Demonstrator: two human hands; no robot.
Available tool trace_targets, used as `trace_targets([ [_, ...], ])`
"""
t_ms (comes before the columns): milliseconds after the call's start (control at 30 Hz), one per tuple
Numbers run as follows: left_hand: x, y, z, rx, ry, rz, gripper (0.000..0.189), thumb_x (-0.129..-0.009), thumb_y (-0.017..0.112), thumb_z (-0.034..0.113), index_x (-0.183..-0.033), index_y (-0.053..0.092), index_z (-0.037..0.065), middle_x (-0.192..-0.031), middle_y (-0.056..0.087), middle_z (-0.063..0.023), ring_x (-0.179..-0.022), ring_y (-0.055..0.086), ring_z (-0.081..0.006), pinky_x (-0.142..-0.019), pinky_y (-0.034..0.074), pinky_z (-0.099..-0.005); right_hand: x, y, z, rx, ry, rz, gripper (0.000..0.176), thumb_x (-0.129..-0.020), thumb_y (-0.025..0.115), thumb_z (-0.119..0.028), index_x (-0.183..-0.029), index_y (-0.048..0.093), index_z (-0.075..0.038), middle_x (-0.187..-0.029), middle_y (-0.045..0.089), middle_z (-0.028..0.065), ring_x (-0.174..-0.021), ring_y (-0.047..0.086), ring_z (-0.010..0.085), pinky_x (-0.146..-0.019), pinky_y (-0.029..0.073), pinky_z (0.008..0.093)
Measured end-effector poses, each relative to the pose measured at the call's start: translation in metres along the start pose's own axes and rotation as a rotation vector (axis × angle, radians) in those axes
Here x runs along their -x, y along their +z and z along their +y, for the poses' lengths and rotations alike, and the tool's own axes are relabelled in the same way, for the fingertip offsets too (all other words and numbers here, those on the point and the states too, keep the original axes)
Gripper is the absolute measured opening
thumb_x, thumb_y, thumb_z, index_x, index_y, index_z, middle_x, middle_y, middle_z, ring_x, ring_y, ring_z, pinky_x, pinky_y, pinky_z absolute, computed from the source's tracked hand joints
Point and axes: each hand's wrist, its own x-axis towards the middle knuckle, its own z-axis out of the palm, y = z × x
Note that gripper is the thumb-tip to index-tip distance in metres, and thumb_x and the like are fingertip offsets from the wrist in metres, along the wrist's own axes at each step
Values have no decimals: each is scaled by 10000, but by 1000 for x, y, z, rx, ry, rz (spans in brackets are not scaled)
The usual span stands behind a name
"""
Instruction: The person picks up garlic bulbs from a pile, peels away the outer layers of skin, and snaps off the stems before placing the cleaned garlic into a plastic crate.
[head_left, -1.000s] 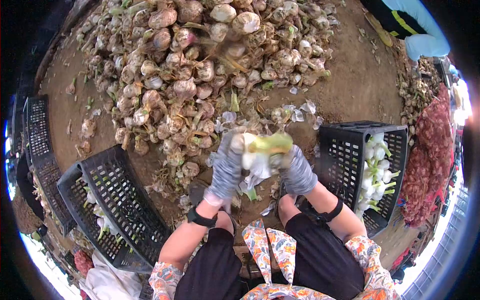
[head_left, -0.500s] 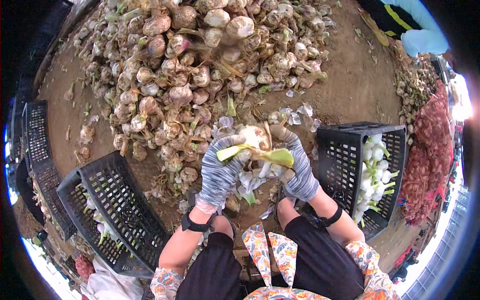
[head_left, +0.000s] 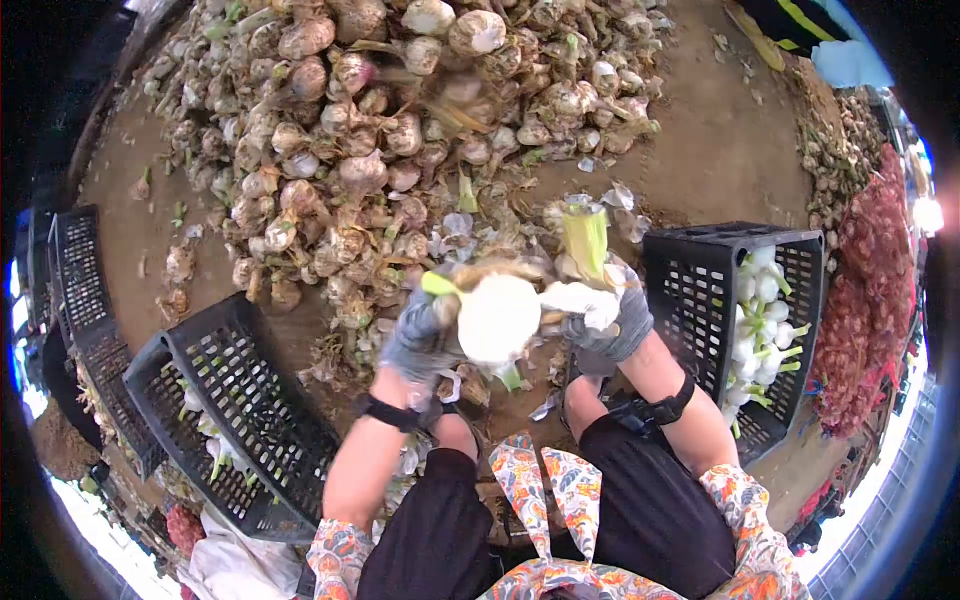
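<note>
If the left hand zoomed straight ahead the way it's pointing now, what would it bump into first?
Past the white bulb it holds, the left hand would probably meet loose papery skins first, then the garlic heap, though how deep they lie is unclear.

From here I see both forearms reaching forward, a dark band on each wrist, my gloved left hand and right hand apart, fingers curled.
</note>
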Motion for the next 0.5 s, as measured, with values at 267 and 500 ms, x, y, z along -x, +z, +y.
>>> trace_targets([
  [267,2,-61,-30,474,10,224,570,-767,650,180,-1253,415,-2,-1225,505,-159,-1092,524,-276,-924,463,-384,33,16,-14,1816,229,-642,490,-752,658,-347,-1105,555,-23,-1016,596,134,-886,572,187,-759,461,336],
  [500,-11,-39,-45,414,97,400,472,-818,622,247,-1201,473,14,-1146,559,-141,-1019,565,-261,-851,511,-365,6,46,21,1509,-333,186,540,-667,756,-312,-1052,492,-42,-833,565,24,-703,493,85,-648,432,237],
])
